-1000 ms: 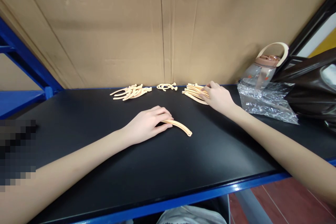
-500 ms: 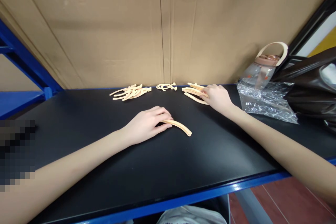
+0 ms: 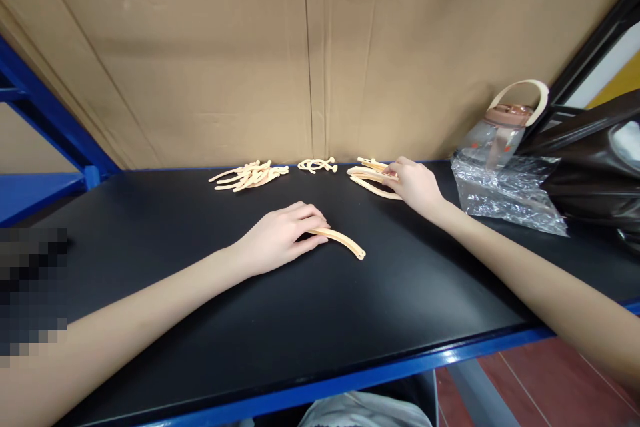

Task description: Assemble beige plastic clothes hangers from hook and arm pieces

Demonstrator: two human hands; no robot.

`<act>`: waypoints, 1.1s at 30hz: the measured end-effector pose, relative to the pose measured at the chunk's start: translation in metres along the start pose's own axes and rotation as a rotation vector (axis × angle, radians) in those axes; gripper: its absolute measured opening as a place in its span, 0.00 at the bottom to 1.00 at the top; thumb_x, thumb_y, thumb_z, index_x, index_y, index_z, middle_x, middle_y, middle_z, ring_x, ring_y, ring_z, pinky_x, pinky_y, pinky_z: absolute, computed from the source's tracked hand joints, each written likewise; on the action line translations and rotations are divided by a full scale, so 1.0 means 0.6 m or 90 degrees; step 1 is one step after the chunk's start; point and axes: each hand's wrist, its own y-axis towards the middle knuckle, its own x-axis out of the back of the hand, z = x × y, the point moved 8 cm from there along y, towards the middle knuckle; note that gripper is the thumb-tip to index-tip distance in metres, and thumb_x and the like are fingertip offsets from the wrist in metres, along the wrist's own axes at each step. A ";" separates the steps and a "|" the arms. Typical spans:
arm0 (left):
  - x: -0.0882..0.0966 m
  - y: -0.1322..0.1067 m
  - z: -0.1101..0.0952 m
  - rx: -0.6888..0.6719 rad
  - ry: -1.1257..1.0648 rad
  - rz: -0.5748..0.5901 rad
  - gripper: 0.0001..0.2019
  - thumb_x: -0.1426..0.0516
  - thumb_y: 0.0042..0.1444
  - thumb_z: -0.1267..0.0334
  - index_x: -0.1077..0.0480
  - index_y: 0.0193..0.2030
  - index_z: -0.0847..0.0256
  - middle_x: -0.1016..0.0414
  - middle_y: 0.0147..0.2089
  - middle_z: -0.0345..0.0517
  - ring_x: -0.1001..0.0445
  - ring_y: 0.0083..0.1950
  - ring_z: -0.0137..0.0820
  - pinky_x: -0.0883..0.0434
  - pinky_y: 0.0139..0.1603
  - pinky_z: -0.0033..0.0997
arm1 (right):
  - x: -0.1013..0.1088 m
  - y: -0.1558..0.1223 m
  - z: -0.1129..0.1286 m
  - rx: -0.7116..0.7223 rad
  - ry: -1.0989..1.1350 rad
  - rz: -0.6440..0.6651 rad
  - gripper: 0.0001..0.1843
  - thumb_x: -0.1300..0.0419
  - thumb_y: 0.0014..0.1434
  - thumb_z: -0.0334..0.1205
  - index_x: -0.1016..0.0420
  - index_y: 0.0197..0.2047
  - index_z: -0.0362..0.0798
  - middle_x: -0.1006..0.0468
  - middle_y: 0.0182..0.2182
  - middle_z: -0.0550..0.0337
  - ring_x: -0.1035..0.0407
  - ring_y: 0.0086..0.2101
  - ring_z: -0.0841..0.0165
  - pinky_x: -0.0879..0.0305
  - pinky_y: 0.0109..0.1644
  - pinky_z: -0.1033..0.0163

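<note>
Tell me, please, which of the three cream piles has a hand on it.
The rightmost pile of long, curved cream strips: the right hand touches it, unlike the left pile and middle pile.

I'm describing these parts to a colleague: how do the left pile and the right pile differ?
The left pile lies uncovered, whereas the right hand partly covers the right pile. Pieces in the left pile cross and bunch together; those visible in the right pile spread apart more. Both consist of pale, slender, curved pieces on the black tabletop.
</note>
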 end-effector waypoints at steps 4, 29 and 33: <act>-0.001 0.000 0.001 -0.001 0.002 -0.003 0.13 0.52 0.66 0.56 0.29 0.48 0.56 0.27 0.49 0.43 0.29 0.49 0.32 0.31 0.48 0.31 | 0.023 0.002 -0.004 0.001 0.014 -0.062 0.10 0.45 0.61 0.38 0.22 0.38 0.46 0.23 0.37 0.53 0.29 0.34 0.63 0.42 0.38 0.61; 0.074 -0.062 0.260 0.316 0.193 -0.141 0.24 0.54 0.63 0.50 0.31 0.56 0.62 0.30 0.58 0.54 0.33 0.58 0.45 0.36 0.58 0.45 | 0.080 -0.127 0.216 0.494 0.191 0.045 0.12 0.46 0.66 0.40 0.24 0.46 0.47 0.26 0.33 0.59 0.34 0.33 0.68 0.45 0.39 0.62; 0.071 -0.056 0.253 0.311 0.208 -0.126 0.23 0.56 0.63 0.49 0.28 0.51 0.59 0.26 0.52 0.51 0.30 0.53 0.44 0.34 0.54 0.45 | 0.062 -0.121 0.215 0.473 0.222 0.089 0.11 0.44 0.64 0.41 0.24 0.46 0.48 0.25 0.34 0.59 0.34 0.34 0.68 0.44 0.39 0.63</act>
